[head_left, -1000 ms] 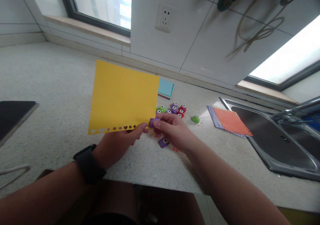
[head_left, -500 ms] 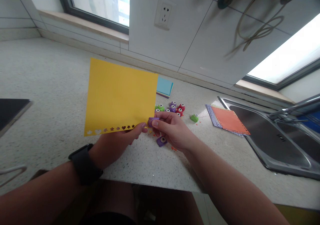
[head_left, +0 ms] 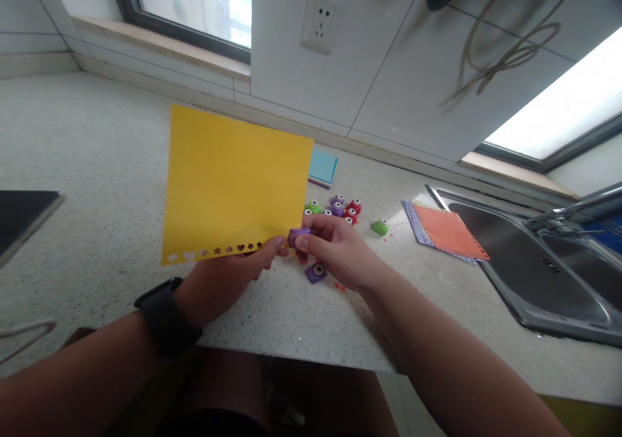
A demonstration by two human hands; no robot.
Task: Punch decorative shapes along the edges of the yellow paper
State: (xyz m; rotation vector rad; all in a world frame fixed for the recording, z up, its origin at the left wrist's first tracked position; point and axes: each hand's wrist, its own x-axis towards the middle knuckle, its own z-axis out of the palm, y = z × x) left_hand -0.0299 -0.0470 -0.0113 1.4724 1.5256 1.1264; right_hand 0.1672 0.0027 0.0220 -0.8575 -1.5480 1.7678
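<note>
A yellow sheet of paper is raised above the counter, with a row of cut-out hearts, stars and other small shapes along its lower edge. My left hand pinches that lower edge near the right corner, thumb on top. In my right hand is a purple craft punch, gripped between thumb and fingers at the sheet's lower right corner. The fingers partly hide where punch and paper meet. Just below on the counter lies another purple punch. Behind my right hand several green, purple and red punches stand clustered.
A lone green punch stands to the right. Punched orange and purple sheets lie overlapping the edge of the steel sink. Blue paper lies behind the yellow sheet. Small orange paper bits are scattered on the counter.
The yellow sheet has tilted slightly, its upper right corner shifting up and to the right. Both hands keep nearly the same place and hold.
</note>
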